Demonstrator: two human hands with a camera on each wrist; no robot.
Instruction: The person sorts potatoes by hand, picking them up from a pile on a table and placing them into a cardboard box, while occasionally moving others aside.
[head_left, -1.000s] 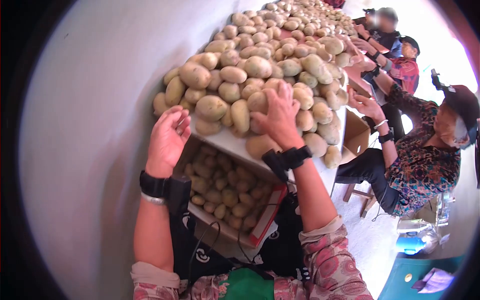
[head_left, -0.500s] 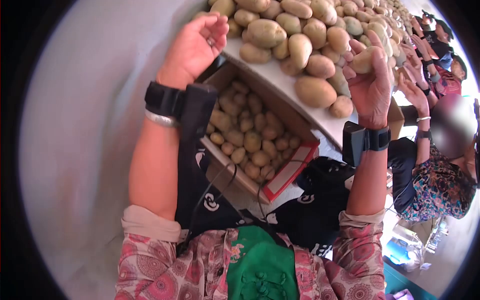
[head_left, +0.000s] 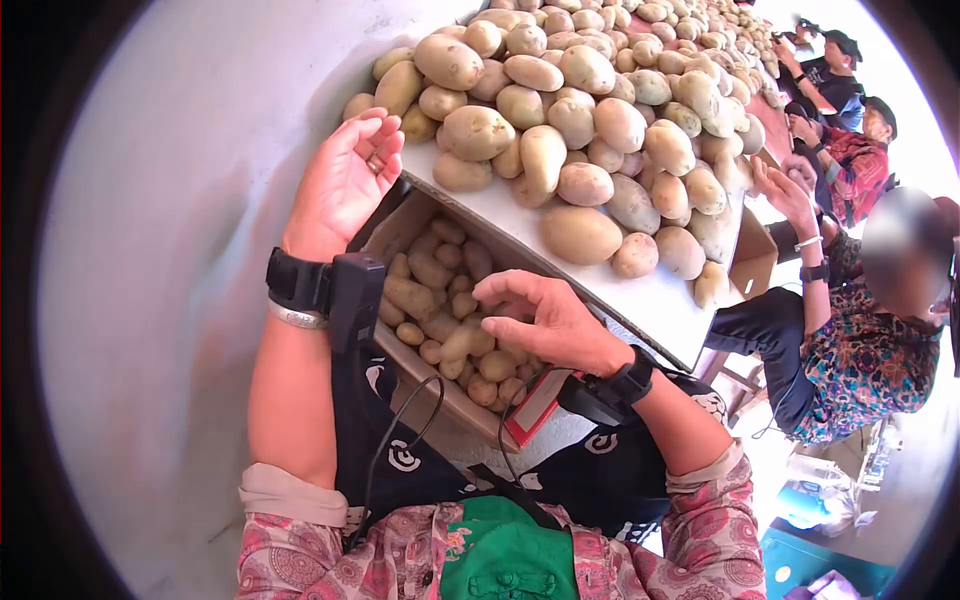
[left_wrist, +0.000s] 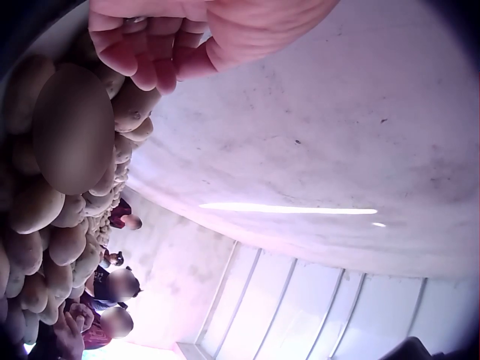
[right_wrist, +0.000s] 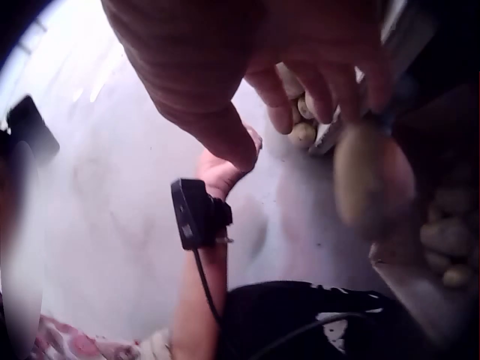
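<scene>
The right hand (head_left: 560,322) hangs over a cardboard box (head_left: 450,402) of potatoes, thumb and fingers apart. In the right wrist view, a blurred potato (right_wrist: 358,178) is just beyond the fingertips of that hand (right_wrist: 247,64), not gripped. At the table's left corner the left hand (head_left: 342,190) is raised, palm up, its fingers loosely bent around nothing. The left wrist view shows this hand (left_wrist: 240,30) near the piled potatoes (left_wrist: 67,244). Beyond the hands, a large potato (head_left: 580,235) lies at the near edge of the heap.
Potatoes (head_left: 476,133) cover much of the long white table (head_left: 665,300). A wall (head_left: 200,200) stands at left. Several people sit along the right side, the nearest in a patterned shirt (head_left: 850,365). The box stands below the table edge, by the wearer's lap.
The right hand took a potato from the heap, moved down and left over the box, and its fingers have let go. The left hand stays raised near the table corner.
</scene>
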